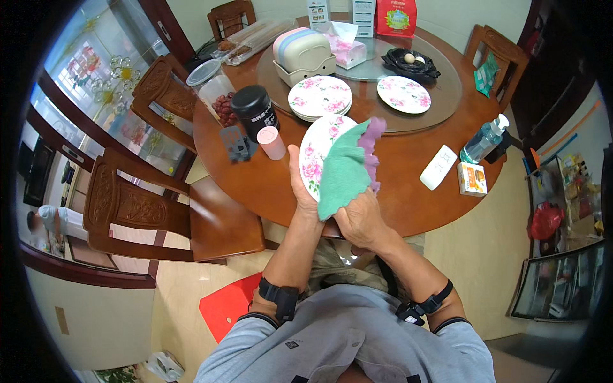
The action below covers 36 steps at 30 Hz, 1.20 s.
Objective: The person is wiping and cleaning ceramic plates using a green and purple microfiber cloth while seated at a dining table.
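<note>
A white plate with pink flowers is tilted up in my left hand, whose thumb lies along its left rim. My right hand grips a green cloth with a purple edge, which covers the plate's lower right side. The plate's far rim comes close to a stack of matching plates on the glass turntable. One more flowered plate lies flat to the right of that stack. The fingers of my left hand are hidden behind the plate.
On the wooden table, a pink cup, a black jar and a container of red dates stand left. A pump bottle, a small box and a white case are right. A wooden chair stands close left.
</note>
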{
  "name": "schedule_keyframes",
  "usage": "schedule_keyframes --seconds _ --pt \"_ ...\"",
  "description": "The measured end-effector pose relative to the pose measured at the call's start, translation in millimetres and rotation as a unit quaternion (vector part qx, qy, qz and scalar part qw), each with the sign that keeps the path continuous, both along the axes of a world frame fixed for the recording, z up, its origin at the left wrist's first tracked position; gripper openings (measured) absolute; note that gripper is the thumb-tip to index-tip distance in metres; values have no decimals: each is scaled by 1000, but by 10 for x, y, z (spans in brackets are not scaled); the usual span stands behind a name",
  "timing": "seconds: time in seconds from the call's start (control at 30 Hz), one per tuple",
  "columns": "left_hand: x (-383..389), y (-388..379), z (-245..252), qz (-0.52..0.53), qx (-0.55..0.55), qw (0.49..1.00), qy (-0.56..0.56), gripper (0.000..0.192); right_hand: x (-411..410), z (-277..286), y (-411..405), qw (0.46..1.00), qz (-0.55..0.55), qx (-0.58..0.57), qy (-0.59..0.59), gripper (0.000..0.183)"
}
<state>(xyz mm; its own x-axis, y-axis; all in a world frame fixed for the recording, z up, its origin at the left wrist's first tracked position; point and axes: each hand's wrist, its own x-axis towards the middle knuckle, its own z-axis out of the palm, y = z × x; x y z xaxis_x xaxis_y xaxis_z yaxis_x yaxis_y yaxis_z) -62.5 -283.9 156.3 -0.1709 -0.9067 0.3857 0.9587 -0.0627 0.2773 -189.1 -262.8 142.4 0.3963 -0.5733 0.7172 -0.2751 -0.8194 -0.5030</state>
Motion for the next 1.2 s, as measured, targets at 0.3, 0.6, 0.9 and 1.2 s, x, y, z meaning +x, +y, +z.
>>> schedule_keyframes --seconds 0.3,0.6,0.9,1.2 --pt "1 -35 -217 -5 29 999 -37 56 -93 63 -707 997 -28 -73 23 19" --pt "2 -48 42 32 37 999 -13 74 -45 -152 -64 1000 0 7 25 40" --pt "-59 -59 -80 28 46 994 -95 65 -106 1 -589 999 -5 -32 2 35" --pt "60 -63 66 99 1 992 -73 76 35 -128 -119 999 -18 -46 -4 38"
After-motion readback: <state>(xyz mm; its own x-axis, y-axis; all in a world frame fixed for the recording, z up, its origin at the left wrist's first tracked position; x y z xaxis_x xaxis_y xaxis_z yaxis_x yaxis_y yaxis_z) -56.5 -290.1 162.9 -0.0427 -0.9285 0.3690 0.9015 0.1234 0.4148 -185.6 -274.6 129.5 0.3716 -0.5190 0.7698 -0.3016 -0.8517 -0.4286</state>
